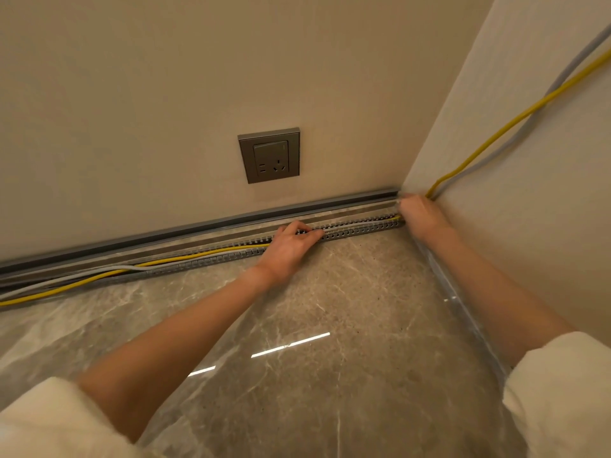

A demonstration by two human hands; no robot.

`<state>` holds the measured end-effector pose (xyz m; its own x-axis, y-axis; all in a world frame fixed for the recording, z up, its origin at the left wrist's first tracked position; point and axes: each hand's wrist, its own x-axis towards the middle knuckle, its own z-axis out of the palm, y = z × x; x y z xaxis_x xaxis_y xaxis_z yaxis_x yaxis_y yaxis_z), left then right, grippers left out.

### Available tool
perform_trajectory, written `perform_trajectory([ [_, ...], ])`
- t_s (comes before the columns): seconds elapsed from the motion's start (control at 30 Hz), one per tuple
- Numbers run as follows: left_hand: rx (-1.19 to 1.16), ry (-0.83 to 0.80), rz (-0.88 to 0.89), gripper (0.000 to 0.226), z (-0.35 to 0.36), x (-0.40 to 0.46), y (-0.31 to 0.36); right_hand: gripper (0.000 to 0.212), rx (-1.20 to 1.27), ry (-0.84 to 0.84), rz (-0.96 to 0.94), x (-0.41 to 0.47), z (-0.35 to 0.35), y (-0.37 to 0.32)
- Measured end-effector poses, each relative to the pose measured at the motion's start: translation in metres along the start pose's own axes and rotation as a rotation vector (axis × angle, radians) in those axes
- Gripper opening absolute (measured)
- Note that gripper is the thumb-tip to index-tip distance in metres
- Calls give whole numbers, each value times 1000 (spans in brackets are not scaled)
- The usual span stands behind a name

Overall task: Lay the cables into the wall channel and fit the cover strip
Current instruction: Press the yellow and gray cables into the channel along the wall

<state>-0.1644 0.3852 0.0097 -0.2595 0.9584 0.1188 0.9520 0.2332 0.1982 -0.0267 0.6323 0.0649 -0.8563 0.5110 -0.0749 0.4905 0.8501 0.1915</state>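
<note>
A slotted grey channel (360, 230) runs along the foot of the back wall on the floor. A yellow cable (185, 259) and a grey cable (99, 270) lie along it; to the left they stray out of the channel. My left hand (291, 244) rests on the channel at mid-length, fingers pressing down on the cables. My right hand (420, 214) is at the room corner, closed around the cables where they turn up the right wall. From there the yellow cable (515, 122) and grey cable (542, 107) hang loose. No cover strip is visible.
A grey wall socket (269, 155) sits above the channel. A grey skirting strip (198, 226) runs behind the channel along the wall. The floor is glossy marble tile (314, 325). The right wall meets the back wall at the corner.
</note>
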Motion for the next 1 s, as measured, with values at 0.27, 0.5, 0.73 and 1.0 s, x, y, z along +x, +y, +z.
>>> perform_trajectory([
  [0.27,77,84,12,63,-11,-14,-9,27,166,174,198,-24,4,-44],
  [0.5,116,175,-139,46,-27,-71,-35,24,244,184,-17,-50,-5,-112],
  [0.73,31,263,-243,37,-51,-163,-75,22,220,152,-260,-63,-13,-195],
  [1.0,42,296,-389,34,-84,-256,-128,29,152,141,-496,-69,-29,-305],
])
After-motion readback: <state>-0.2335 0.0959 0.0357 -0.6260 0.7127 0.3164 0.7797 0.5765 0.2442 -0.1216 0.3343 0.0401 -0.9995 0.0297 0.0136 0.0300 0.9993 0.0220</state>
